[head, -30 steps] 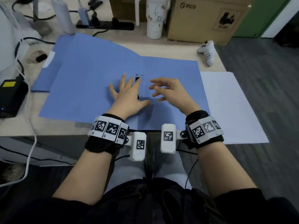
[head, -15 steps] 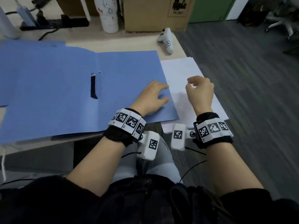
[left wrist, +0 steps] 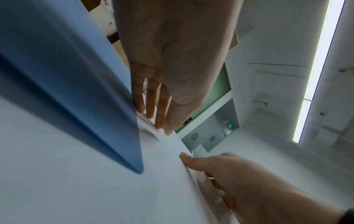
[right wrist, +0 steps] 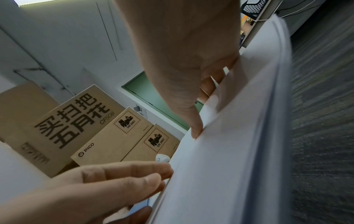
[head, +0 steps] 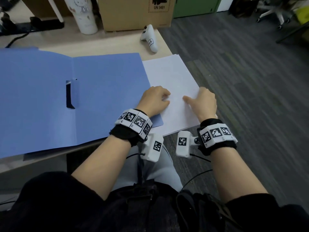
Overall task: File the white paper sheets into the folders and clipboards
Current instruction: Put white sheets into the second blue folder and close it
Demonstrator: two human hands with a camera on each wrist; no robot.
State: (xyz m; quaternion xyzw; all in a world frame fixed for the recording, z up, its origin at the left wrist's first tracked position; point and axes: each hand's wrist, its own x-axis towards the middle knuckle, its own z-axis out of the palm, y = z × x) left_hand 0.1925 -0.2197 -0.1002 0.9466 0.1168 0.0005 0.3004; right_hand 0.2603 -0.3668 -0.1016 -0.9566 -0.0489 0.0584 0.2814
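An open blue folder (head: 100, 97) lies flat on the desk, with a black clip strip (head: 68, 94) near its fold. To its right a stack of white paper sheets (head: 167, 72) overhangs the desk's edge. My left hand (head: 160, 97) rests on the stack's left part, and in the left wrist view its fingertips (left wrist: 153, 118) press the top sheet beside the folder (left wrist: 76, 91). My right hand (head: 195, 97) grips the stack's right edge. In the right wrist view its thumb (right wrist: 195, 130) lies on top and its fingers (right wrist: 210, 84) curl under the sheets (right wrist: 239, 151).
A white controller (head: 149, 39) lies on the desk behind the paper. A cardboard box (head: 135, 12), a white tumbler (head: 83, 15) and a black power strip (head: 45, 25) line the back. Grey carpet (head: 250, 81) lies to the right, with a chair base (head: 274, 14) beyond.
Both hands left the middle of the blue folder and moved right onto the white paper stack. The right hand now grips the stack's right edge. The head view swung right.
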